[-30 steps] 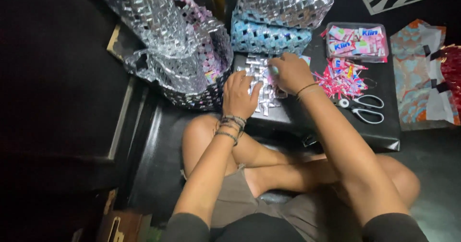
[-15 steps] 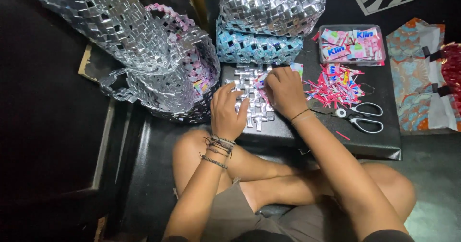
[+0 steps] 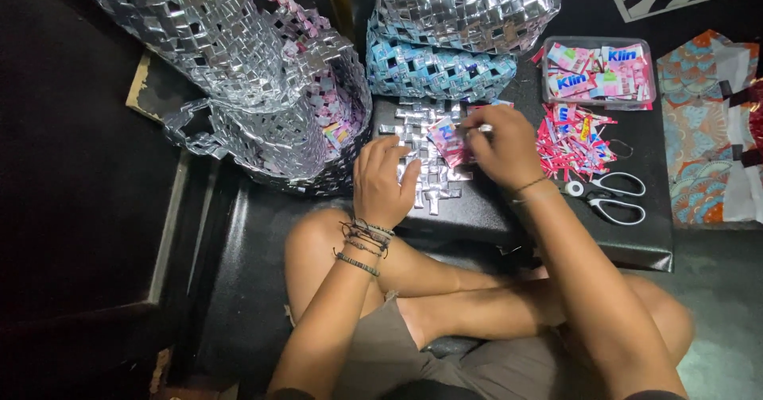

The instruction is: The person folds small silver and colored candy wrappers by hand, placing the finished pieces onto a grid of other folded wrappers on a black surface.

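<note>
hands meet over a silver woven mat (image 3: pixel 429 158) lying flat on a low black table (image 3: pixel 628 241), its long axis running away from the person toward the woven bags (image 3: pixel 445 70). the left hand (image 3: pixel 384 181) lies spread and flat on the mat's near left part, seemingly to pin it down, while the right hand (image 3: pixel 502 147) pinches a pink folded strip (image 3: pixel 447 139) at the mat's right edge, the strip tilted with its length running roughly toward the far left. loose pink strips (image 3: pixel 574 139), scissors (image 3: pixel 608 193) and a tray (image 3: pixel 598 73) of wrappers sit just right, within easy reach.
</note>
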